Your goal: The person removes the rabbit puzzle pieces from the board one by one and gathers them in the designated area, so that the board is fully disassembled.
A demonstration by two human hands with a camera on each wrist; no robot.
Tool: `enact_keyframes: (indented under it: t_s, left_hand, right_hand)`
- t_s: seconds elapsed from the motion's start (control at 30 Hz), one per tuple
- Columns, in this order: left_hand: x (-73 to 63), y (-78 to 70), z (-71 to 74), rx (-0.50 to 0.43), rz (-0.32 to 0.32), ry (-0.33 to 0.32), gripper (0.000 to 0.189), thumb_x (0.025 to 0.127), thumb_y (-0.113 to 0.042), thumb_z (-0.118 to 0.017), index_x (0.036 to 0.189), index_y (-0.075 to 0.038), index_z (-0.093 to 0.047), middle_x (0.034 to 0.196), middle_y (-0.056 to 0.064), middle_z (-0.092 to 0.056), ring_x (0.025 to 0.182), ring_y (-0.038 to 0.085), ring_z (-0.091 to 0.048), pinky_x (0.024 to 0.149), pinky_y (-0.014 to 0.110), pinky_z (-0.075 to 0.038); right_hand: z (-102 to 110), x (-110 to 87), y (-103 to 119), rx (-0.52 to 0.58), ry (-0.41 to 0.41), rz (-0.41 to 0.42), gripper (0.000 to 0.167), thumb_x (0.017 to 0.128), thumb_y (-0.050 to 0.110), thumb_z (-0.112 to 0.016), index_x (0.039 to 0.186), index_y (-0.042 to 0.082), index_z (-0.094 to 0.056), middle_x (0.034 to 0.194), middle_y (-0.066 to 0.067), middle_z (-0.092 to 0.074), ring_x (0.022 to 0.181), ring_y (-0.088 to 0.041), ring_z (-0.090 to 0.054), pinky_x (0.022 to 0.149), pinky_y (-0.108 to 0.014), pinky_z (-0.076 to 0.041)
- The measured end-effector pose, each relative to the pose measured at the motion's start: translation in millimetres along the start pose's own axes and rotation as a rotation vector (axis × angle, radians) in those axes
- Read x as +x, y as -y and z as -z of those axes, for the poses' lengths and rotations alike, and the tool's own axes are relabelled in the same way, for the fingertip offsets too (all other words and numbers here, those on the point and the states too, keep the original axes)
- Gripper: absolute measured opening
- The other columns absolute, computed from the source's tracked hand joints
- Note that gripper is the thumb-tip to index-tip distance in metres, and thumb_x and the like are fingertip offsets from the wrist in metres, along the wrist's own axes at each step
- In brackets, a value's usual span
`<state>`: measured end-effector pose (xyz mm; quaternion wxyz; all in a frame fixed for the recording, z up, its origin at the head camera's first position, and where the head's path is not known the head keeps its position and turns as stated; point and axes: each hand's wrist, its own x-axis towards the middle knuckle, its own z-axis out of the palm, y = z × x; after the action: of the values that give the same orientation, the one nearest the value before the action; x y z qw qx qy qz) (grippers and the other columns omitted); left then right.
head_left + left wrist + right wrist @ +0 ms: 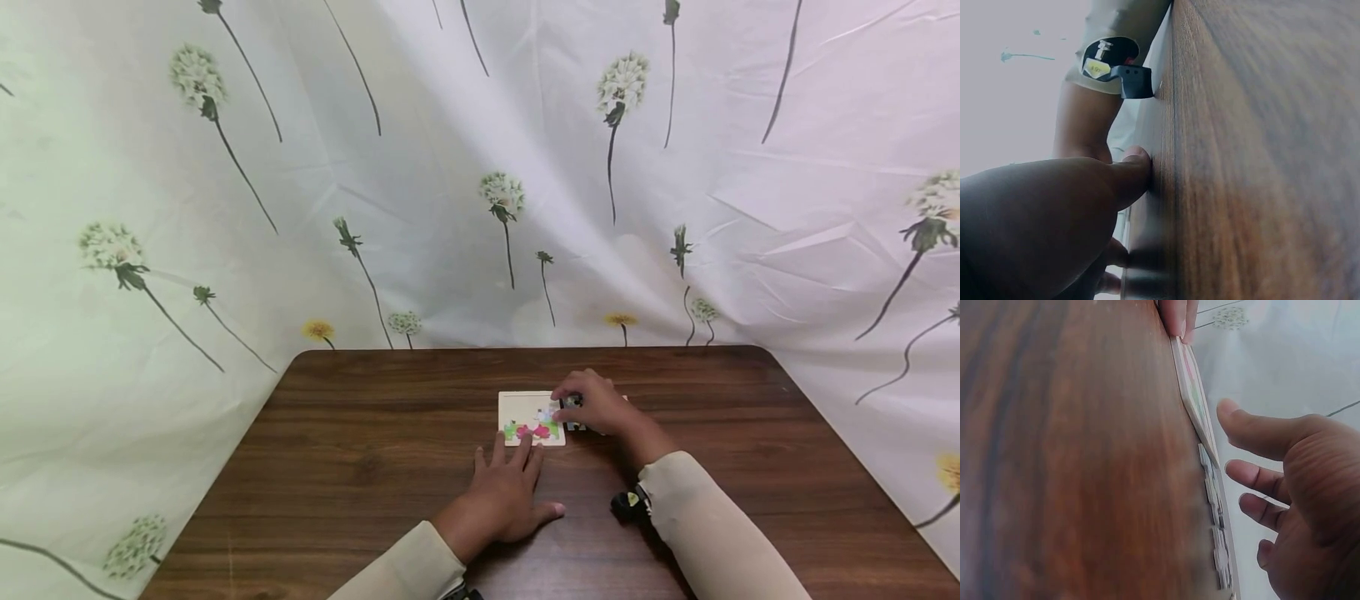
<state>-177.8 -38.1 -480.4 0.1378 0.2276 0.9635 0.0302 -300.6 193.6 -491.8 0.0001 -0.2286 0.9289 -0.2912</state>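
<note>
Head view: puzzle board point(525, 405) touching left hand point(504, 498), beside right hand point(596, 405).

Stripy brown counter point(360, 467), flowery white cloth point(435, 167)
The puzzle board point(525, 404) is cream with pink and green on it. The sleeves point(720, 517) are pale cream. Some flowers point(318, 329) are yellow.

On the wooden surface point(360, 417), my left hand point(502, 502) touches the near edge of a jigsaw board point(523, 403); my right hand point(597, 405), at its right edge, partly hides puzzle pieces point(573, 402).
</note>
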Motion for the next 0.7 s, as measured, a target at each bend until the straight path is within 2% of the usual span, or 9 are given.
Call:
enact_keyframes:
  t_s: [0.13, 0.27, 0.53, 0.7]
  left_hand:
    - [-0.7, -0.3, 0.7, 0.002, -0.003, 0.004, 0.097, 0.1, -0.084, -0.049, 0.174, -0.024, -0.033, 0.184, 0.005, -0.024, 0.169, 0.048, -0.017, 0.128, 0.075, -0.026]
    - [-1.5, -0.1, 0.3, 0.007, -0.008, -0.005, 0.096, 0.1, -0.084, -0.049, 0.173, -0.023, -0.034, 0.183, 0.005, -0.025, 0.169, 0.048, -0.018, 0.128, 0.075, -0.027]
    - [-3.5, 0.6, 3.4, 0.0, -0.006, -0.01, 0.096, 0.1, -0.083, -0.051, 0.173, -0.022, -0.035, 0.183, 0.005, -0.025, 0.169, 0.049, -0.018, 0.128, 0.075, -0.026]
    - [-2.6, 0.1, 1.9, 0.012, -0.007, -0.01, 0.096, 0.1, -0.083, -0.049, 0.173, -0.023, -0.035, 0.184, 0.005, -0.024, 0.169, 0.048, -0.018, 0.128, 0.076, -0.027]
  right_hand:
    - [-2.9, 2.3, 1.7, -0.008, 0.024, 0.027, 0.024, 0.096, 0.033, -0.087, 0.117, 0.023, -0.084, 0.123, -0.005, -0.072, 0.121, -0.028, -0.055, 0.095, -0.052, -0.037]
    - [-5.5, 5.8, 3.7, -0.016, 0.037, 0.051, 0.023, 0.095, 0.033, -0.087, 0.116, 0.024, -0.085, 0.123, -0.005, -0.069, 0.119, -0.027, -0.053, 0.091, -0.048, -0.035]
    - [-7.2, 9.9, 9.5, -0.03, 0.061, 0.058, 0.022, 0.097, 0.032, -0.086, 0.117, 0.025, -0.085, 0.125, -0.004, -0.064, 0.118, -0.026, -0.049, 0.094, -0.053, -0.034]
    - [-7.6, 10.3, 10.7, -0.043, 0.07, 0.045, 0.019, 0.096, 0.032, -0.086, 0.114, 0.027, -0.086, 0.127, -0.003, -0.059, 0.116, -0.024, -0.046, 0.091, -0.048, -0.031]
